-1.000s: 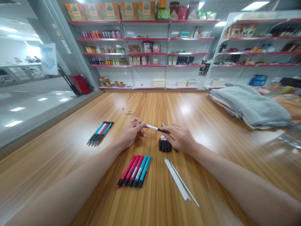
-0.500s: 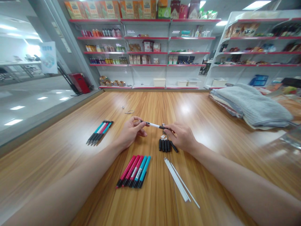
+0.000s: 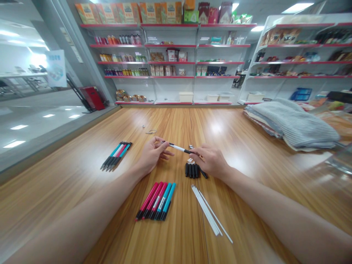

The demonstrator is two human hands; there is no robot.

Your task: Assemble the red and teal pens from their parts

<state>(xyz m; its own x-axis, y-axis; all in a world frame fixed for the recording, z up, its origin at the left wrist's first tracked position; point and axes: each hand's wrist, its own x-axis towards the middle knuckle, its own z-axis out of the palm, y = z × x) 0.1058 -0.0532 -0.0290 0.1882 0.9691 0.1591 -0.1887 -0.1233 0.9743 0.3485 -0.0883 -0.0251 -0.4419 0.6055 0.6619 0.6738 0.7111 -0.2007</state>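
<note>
A white pen [image 3: 178, 147] with black ends is held level above the table between my two hands. My left hand [image 3: 154, 153] pinches its clip end, and my right hand [image 3: 210, 158] closes on the black grip at the other end. Just under my right hand lie several black pen grips [image 3: 191, 170], with small white and metal pieces [image 3: 190, 160] behind them, partly hidden. Nearer to me are several red and blue pen barrels [image 3: 156, 201] in a row and a bunch of thin white refills [image 3: 207, 211]. Several whole pens [image 3: 117, 156] lie to the left.
A thin ring-shaped strip [image 3: 151, 131] and a tiny metal piece [image 3: 143, 126] lie farther back on the wooden table [image 3: 104, 205]. Folded striped cloth [image 3: 297, 123] is piled at the right, near a clear container [image 3: 342, 159]. Stocked shelves [image 3: 173, 77] stand beyond.
My right hand and the black end of the pen have dropped slightly, so the pen tilts a little more. Both hands keep hold of it. The table items lie as before.
</note>
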